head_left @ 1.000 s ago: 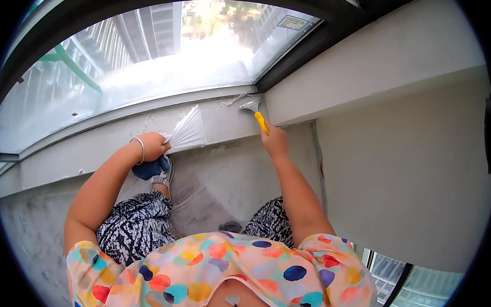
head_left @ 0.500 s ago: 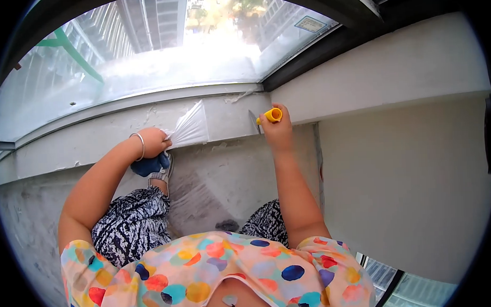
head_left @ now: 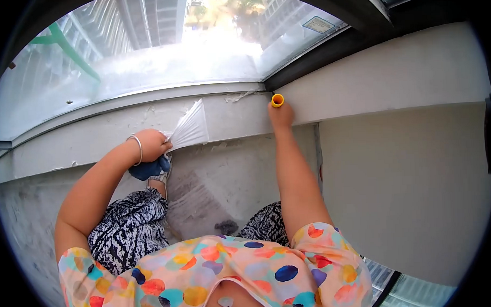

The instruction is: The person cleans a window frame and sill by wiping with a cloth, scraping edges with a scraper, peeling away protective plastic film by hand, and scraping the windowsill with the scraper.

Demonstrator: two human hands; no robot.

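Observation:
My left hand (head_left: 152, 144), with a silver bangle at its wrist, pinches the gathered end of a white plastic sheet (head_left: 192, 126). The sheet fans out, stretched and creased, over the front face of the pale window ledge (head_left: 109, 126). Just below that hand is a dark blue cloth-like bundle (head_left: 148, 169); I cannot tell whether the hand holds it. In the corner where the ledge meets the side wall, my right hand (head_left: 281, 117) is closed around the hollow yellow handle of a putty knife (head_left: 278, 101). Its blade is hidden now.
A window (head_left: 161, 59) with a dark frame rises behind the ledge. To the right runs a grey side ledge (head_left: 383, 73) above a flat panel (head_left: 398, 180). Below lies a stained grey floor (head_left: 203, 182), with my foot (head_left: 159, 183) close to the ledge.
My right hand has moved slightly forward with the putty knife and turned it, so the blade no longer shows. The left hand still holds the sheet in nearly the same place.

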